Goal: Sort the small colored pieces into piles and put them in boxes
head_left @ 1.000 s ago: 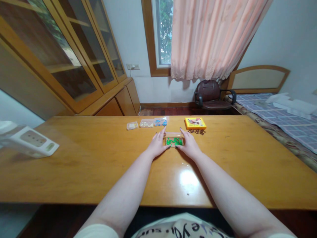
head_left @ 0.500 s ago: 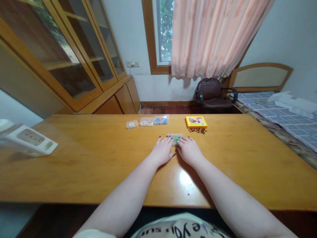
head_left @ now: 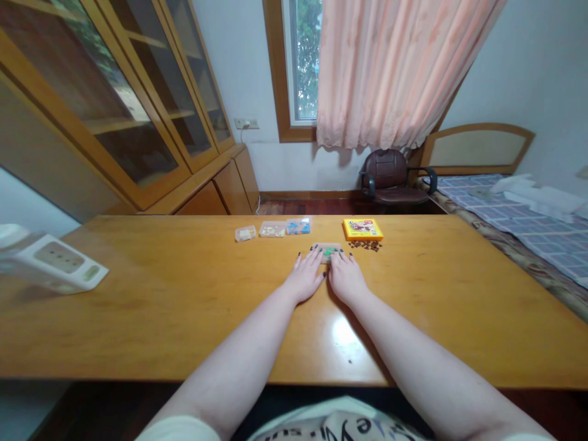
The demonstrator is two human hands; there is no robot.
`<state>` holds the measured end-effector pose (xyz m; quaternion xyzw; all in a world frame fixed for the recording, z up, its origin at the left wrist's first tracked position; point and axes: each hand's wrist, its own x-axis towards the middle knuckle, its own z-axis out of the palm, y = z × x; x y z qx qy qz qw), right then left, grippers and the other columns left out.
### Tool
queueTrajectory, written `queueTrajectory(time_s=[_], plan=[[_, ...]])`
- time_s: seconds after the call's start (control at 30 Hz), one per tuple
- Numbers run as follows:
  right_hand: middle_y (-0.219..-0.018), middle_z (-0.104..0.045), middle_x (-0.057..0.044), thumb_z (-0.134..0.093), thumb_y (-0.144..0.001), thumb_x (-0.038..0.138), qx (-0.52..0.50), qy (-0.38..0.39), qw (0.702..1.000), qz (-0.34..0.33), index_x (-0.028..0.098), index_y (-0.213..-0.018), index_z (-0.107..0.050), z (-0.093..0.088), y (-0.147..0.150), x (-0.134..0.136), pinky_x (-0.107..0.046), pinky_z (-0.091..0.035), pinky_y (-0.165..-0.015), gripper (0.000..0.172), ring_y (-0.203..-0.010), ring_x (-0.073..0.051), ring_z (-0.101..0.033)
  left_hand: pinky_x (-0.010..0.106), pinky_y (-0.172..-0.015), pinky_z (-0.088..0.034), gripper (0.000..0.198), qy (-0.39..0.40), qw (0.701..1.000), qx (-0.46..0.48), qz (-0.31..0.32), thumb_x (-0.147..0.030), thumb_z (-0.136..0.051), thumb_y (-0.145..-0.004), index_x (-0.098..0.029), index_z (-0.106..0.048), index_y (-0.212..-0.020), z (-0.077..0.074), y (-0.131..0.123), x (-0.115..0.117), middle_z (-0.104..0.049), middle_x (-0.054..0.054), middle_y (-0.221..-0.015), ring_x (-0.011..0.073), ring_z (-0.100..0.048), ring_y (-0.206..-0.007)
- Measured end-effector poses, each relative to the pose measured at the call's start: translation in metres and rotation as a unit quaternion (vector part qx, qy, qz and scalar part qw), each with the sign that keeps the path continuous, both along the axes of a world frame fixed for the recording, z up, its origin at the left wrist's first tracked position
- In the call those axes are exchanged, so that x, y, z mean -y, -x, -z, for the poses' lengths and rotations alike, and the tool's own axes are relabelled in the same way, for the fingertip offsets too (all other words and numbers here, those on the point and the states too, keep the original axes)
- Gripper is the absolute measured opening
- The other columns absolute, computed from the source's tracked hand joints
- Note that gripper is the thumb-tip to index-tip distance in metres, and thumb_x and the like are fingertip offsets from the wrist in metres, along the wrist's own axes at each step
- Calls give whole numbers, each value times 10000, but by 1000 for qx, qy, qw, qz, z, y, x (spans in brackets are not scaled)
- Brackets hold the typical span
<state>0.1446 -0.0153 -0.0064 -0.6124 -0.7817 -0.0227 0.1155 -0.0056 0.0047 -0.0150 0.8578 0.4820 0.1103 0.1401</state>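
Note:
Close to the middle of the table lies a small, shallow, clear tray (head_left: 331, 245) with green pieces (head_left: 329, 251) in it. My left hand (head_left: 305, 277) rests palm down at the tray's near left side, its fingers stretched forward and the thumb pointing right. From the near right, my right hand (head_left: 347, 278) reaches over the tray's edge, fingers extended and fingertips beside the green pieces. Whether those fingertips touch a piece is too small to tell. The fingers partly cover the tray's near side.
Behind the tray stand clear boxes: one with blue pieces (head_left: 298, 226), one with pale pieces (head_left: 272, 230) and a smaller box (head_left: 245, 233). Brown pieces (head_left: 365, 245) lie loose before a yellow box (head_left: 362, 229). A white appliance (head_left: 64, 262) stands far left on the table (head_left: 193, 306).
The tray has slid a little away from me, with both hands beside it. My right hand's fingers have shifted slightly. The camera view has tilted a bit.

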Motion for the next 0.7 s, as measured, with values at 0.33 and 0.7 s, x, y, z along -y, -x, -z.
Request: queueTrajectory(time_s=[0.33,0.7], plan=[[-1379,-461,-166,-361,-912,282,28,-27,999,32,110,-1347,-430,14,-3,-49,-465,-142,-1092,473,-1290,-274,-358,447,-1148,-151,677,-36,990,6,-139,-427,-398,-890,-139,-171,-1460,13,-5,-9,-121,159,-1546,275,-157,-1415],[-1409,-434,-153,-369,-924,337,49,-43,998,-6,119,-1376,-394,17,-4,-109,-463,-113,-1107,502,-1320,-255,-327,486,-1148,-101,725,-34,992,-29,-118,-518,-348,-882,-162,-124,-1472,18,-4,-13,-101,138,-1553,258,-130,-1422]])
